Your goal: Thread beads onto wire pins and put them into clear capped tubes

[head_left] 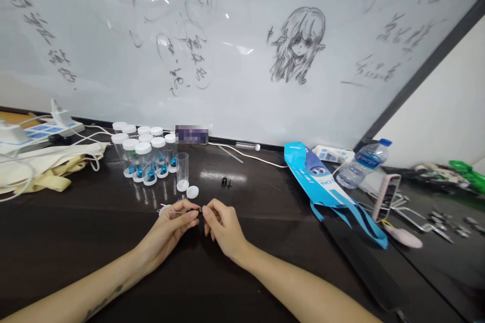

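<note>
My left hand [174, 224] is closed in a pinch on a thin, pale wire-like rod [173, 211], which sticks out to the left past the fingers. Facing it, my right hand [225, 227] pinches a small dark piece [200, 210] at the rod's right end. The fingertips of both hands nearly meet there and partly hide the piece. Behind the left fingers shows part of a small white round item [164, 209]. Just beyond the hands are a loose white cap [192, 192] and an uncapped clear tube [182, 171] standing upright.
Several white-capped clear tubes [143, 164] with blue contents stand at back left. Small black parts [226, 181] lie beyond my right hand. Off right are a blue bag [312, 176], a water bottle [364, 164] and metal pieces [443, 222]. Cloth [45, 164] lies left; a whiteboard [235, 96] rises behind.
</note>
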Demonstrator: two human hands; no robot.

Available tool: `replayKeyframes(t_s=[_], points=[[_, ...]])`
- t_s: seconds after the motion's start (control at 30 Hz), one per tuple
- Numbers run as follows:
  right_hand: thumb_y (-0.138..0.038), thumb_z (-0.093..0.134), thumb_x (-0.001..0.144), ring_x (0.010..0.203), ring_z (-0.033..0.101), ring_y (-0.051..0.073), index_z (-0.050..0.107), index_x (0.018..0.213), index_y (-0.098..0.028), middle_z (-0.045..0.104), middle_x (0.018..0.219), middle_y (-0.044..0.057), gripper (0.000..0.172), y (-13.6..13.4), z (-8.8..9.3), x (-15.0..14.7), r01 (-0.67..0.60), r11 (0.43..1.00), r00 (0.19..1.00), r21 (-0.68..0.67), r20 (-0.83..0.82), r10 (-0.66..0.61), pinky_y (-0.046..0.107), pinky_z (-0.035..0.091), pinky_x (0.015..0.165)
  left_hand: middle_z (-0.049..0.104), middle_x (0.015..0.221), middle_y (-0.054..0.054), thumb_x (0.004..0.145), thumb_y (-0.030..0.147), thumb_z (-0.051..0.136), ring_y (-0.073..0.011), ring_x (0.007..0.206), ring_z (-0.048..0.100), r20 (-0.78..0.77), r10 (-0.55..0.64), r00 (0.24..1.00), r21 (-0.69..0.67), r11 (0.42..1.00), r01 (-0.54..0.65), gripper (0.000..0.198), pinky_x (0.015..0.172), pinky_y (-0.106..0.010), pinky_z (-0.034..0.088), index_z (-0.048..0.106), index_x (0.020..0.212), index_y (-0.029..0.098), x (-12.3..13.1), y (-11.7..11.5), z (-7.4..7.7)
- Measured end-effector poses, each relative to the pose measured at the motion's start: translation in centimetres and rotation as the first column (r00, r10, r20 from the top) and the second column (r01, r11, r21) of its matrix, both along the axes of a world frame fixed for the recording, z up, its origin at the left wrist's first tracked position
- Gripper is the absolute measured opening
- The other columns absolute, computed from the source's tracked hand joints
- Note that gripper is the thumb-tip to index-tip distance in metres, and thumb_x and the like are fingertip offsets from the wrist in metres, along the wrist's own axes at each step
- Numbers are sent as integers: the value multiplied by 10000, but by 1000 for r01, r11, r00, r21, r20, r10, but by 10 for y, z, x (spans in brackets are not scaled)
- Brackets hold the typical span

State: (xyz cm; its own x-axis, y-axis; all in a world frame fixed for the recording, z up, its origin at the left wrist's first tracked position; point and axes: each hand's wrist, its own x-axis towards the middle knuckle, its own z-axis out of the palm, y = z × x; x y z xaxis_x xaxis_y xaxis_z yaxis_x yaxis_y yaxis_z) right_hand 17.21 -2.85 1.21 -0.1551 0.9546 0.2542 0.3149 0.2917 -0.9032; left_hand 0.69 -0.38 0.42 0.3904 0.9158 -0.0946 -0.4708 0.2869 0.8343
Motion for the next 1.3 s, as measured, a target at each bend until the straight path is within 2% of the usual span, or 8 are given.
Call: replayKeyframes(t_s=[0.2,0.43,0.9,1.1,1.3], points=[[-481,403,979,399,458,70,480,680,-189,531,508,-42,425,0,-1,0,-4,1000,1000,-2,26,4,181,341,453,689,758,-7,711,164,797,-89,672,638,-6,-14,1000,22,1000,14,134,681,-155,523,733,827,148,1,-1,1],[-511,375,978,390,441,71,527,846,-192,546,547,-47,377,-2,2,-1,34,999,998,12,-48,-33,177,326,423,688,749,-8,684,174,817,-94,666,639,-7,11,1000,2,1000,-11,148,671,-158,526,739,807,147,2,-1,4],[-471,355,999,387,446,71,493,696,-187,511,484,-46,439,0,0,0,35,999,999,36,-25,-34,184,345,455,676,740,-5,721,159,793,-81,662,636,-5,-12,1000,13,1000,12,119,664,-137,532,729,820,144,0,-2,5],[-485,331,1000,383,439,68,554,847,-182,530,526,-46,406,0,1,-1,59,998,992,29,-117,-56,173,340,424,676,776,0,727,141,786,-79,668,648,1,-3,1000,15,1000,3,112,665,-132,541,725,821,143,1,0,3],[-477,344,999,377,438,63,547,805,-174,526,505,-45,413,1,-1,-1,38,999,993,26,-110,-35,164,327,410,679,786,0,726,146,788,-78,674,651,1,-10,1000,18,1000,10,119,669,-132,542,722,826,139,-1,-1,2]])
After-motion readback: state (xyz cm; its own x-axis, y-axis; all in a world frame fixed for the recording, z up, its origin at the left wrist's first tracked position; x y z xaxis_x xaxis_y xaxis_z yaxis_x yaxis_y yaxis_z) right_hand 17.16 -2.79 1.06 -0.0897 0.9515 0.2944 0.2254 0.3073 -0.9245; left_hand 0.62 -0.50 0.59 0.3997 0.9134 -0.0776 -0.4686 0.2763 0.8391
